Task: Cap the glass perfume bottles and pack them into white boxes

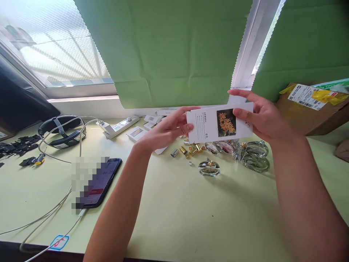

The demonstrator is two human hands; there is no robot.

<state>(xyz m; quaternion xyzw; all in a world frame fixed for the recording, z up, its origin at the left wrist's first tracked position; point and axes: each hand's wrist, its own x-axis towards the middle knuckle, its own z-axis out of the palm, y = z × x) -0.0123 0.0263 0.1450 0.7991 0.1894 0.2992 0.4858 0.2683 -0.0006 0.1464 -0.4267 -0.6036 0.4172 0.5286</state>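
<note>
A flat white carton (203,125) printed with an orange flower picture is held up above the table, tilted slightly. My left hand (171,127) grips its left end between thumb and fingers. At the other end my right hand (261,116) pinches it, thumb on the printed face and forefinger stretched out behind a raised white flap. Below the carton stands a clear glass perfume bottle (209,168). Several more glass bottles (256,160) lie in a group to its right. Gold caps (193,150) and a silver cap (175,153) lie behind it, partly hidden by the carton.
On the left lie a phone (102,185) with a cable, a black headset (62,133) and a white power strip (121,127). More white cartons (137,133) rest near the window sill. A brown cardboard box (313,112) stands at the right, beneath the green blind (177,54).
</note>
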